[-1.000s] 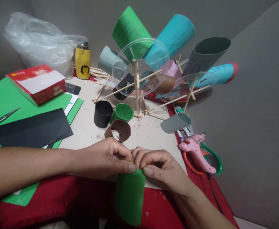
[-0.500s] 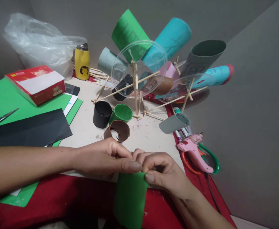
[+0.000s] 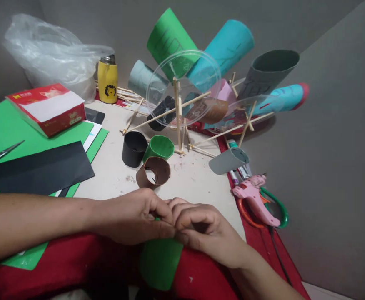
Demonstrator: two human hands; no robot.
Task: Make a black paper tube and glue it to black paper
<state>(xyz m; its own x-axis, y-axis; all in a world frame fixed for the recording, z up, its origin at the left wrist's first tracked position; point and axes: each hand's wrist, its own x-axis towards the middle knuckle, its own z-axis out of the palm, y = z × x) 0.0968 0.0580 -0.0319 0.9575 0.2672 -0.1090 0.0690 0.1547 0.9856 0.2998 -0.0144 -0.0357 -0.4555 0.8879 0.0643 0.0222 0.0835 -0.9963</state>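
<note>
A strip of green craft foam or card (image 3: 161, 263) hangs bent below my fingers at the table's front edge. My left hand (image 3: 141, 218) pinches its upper edge between thumb and curled fingers. Beside it, my right hand (image 3: 203, 231) grips the same edge, thumbs nearly touching. Just beyond my hands stand a brown ring (image 3: 154, 171), a black ring (image 3: 134, 149) and a green ring (image 3: 160, 148), all short and open-topped. The part of the strip between my fingers is mostly hidden.
A wheel of coloured tubes and clear discs (image 3: 184, 89) rests on stick frames at the back. On the right lie a pink glue gun (image 3: 256, 200) and a grey tube (image 3: 229, 161). Scissors (image 3: 1, 156), black sheet (image 3: 41, 168), red box (image 3: 48, 110) and yellow bottle (image 3: 108, 83) stand left.
Both hands have moved slightly down with the green strip. Its hanging part has shifted left and curls up more, its lower end now higher in view.
</note>
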